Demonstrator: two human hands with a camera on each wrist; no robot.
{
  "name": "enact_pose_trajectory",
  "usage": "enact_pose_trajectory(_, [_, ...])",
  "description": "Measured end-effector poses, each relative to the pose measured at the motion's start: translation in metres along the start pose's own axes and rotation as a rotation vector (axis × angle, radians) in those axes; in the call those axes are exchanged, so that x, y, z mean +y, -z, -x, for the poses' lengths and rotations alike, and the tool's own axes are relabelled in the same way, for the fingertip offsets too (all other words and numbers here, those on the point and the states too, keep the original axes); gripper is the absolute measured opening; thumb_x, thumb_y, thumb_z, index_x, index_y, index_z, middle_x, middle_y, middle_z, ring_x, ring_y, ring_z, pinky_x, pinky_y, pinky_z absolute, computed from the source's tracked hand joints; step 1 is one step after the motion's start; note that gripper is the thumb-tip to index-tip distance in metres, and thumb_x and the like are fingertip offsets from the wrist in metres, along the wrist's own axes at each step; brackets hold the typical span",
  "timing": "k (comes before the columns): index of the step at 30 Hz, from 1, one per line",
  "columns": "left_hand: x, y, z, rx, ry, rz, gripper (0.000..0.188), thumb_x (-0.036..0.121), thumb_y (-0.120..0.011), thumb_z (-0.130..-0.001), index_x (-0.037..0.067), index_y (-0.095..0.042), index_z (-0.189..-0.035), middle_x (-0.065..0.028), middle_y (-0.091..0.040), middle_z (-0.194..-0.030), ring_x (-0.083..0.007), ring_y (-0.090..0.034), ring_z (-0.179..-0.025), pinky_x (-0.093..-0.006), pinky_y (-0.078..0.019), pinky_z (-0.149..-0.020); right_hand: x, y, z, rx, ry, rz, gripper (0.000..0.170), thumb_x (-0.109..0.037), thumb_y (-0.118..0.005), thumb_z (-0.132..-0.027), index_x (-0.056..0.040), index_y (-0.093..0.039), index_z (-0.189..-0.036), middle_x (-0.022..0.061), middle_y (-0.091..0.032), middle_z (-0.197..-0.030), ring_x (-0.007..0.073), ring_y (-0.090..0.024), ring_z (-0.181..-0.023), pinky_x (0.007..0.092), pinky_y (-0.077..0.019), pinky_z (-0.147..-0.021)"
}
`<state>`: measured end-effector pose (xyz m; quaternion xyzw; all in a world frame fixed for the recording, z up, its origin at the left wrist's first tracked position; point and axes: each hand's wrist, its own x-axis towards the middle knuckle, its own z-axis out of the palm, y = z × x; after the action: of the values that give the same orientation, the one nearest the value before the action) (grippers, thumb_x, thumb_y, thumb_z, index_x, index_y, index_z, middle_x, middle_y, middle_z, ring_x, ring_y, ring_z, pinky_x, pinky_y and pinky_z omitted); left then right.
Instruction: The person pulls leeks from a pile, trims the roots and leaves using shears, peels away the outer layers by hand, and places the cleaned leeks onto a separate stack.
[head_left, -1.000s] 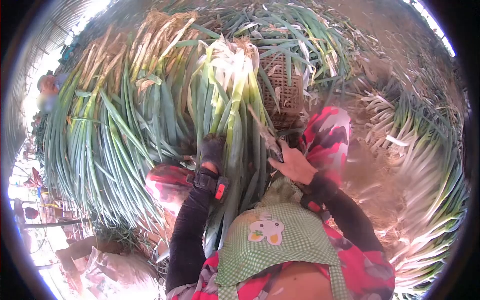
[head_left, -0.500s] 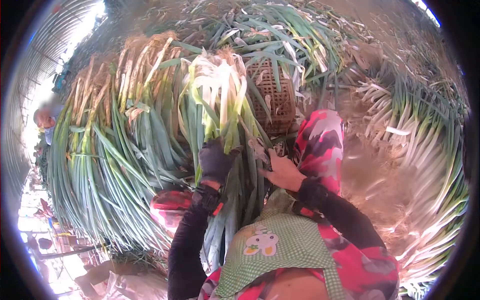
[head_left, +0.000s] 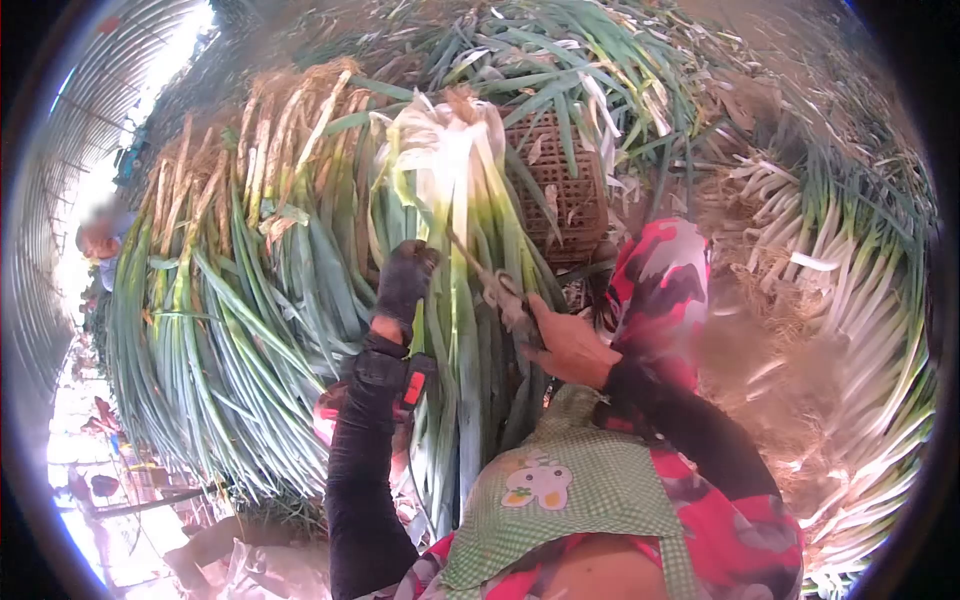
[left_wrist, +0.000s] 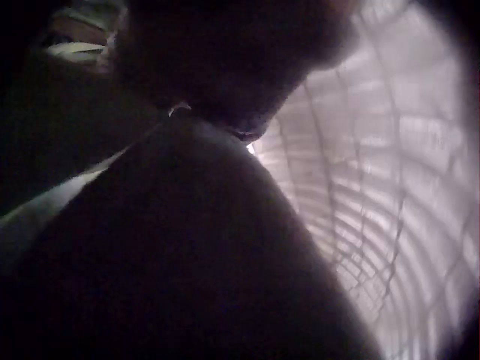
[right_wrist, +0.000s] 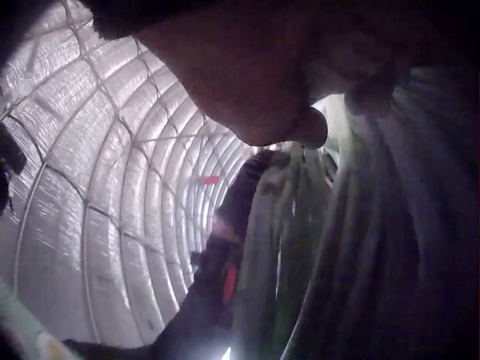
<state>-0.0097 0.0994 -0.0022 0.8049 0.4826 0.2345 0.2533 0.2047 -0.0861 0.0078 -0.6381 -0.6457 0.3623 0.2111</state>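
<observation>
In the head view a thick bunch of green onions point(head_left: 455, 190) lies in front of the person, white root ends away from the body, leaves running down to the lap. The left hand point(head_left: 405, 280), in a dark glove, holds outer leaves at the bunch's left side with curled fingers. From the right, the bare right hand point(head_left: 572, 343) grips a knife point(head_left: 490, 280) by its grey end. Its thin blade slants up and left across the stalks. The left wrist view is mostly dark; in the right wrist view the right hand overlaps the leaves.
More green onions point(head_left: 215, 280) lie in a wide row at the left. A brown plastic crate point(head_left: 565, 190) stands beyond the right knee. Another row of onions point(head_left: 850, 330) curves along the right, and loose leaves point(head_left: 560, 60) are piled at the back. A person point(head_left: 100, 240) is at far left.
The left hand moved from the lower leaves up onto the bunch, then toward its left edge. The right hand shifted slightly, and the knife now slants further left over the stalks.
</observation>
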Motion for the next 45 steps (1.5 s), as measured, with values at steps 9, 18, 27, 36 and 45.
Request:
enact_pose_trajectory(9, [-0.034, -0.063, 0.029, -0.014, -0.149, 0.250, 0.020, 0.014, -0.051, -0.081, 0.003, -0.064, -0.091, -0.0103, -0.063, -0.085, -0.0248, -0.060, -0.078, -0.0336, -0.0472, -0.073, 0.005, 0.025, -0.074, 0.005, -0.003, 0.155, 0.056, -0.029, -0.059, -0.080, 0.0116, -0.035, -0.111, 0.0283, -0.059, -0.075, 0.0431, -0.059, -0.071, 0.0476, -0.0472, -0.065])
enact_pose_trajectory(18, [-0.053, -0.095, 0.029, -0.045, -0.401, -0.374, 0.016, 0.018, -0.053, -0.079, 0.011, -0.064, -0.090, -0.0121, -0.062, -0.083, -0.0286, -0.060, -0.078, -0.0386, -0.0468, -0.070, 0.046, 0.042, -0.193, 0.163, 0.022, 0.147, 0.053, -0.038, -0.058, -0.081, 0.0098, -0.048, -0.103, 0.0270, -0.060, -0.090, 0.0369, -0.061, -0.077, 0.0439, -0.0481, -0.067])
enact_pose_trajectory(27, [-0.123, 0.172, 0.000, 0.662, 0.285, -0.480, 0.027, 0.019, -0.061, -0.071, 0.007, -0.061, -0.095, -0.0154, -0.061, -0.088, -0.0329, -0.058, -0.088, -0.0444, -0.0458, -0.074, 0.040, 0.030, -0.167, 0.223, 0.240, 0.022, 0.061, -0.022, -0.064, -0.078, 0.0072, -0.034, -0.123, 0.0295, -0.056, -0.098, 0.0410, -0.056, -0.094, 0.0421, -0.0436, -0.079])
enact_pose_trajectory(36, [-0.257, 0.374, 0.017, 0.582, 0.954, -0.950, 0.078, 0.047, -0.066, -0.071, 0.021, -0.033, -0.136, -0.0092, -0.030, -0.142, -0.0389, -0.031, -0.128, -0.0577, -0.0288, -0.099, -0.015, 0.008, -0.068, -0.193, 0.083, -0.019, 0.075, -0.022, -0.068, -0.074, 0.0080, -0.026, -0.128, 0.0282, -0.056, -0.088, 0.0436, -0.056, -0.085, 0.0429, -0.0441, -0.072])
enact_pose_trajectory(45, [-0.273, 0.386, -0.008, 0.403, 0.608, -1.077, 0.042, 0.040, -0.069, -0.068, 0.015, -0.059, -0.100, -0.0112, -0.060, -0.102, -0.0350, -0.055, -0.098, -0.0492, -0.0441, -0.079, -0.024, 0.009, -0.070, -0.118, -0.136, -0.017, 0.071, -0.026, -0.066, -0.076, 0.0069, -0.027, -0.126, 0.0312, -0.055, -0.094, 0.0458, -0.055, -0.091, 0.0451, -0.0433, -0.076])
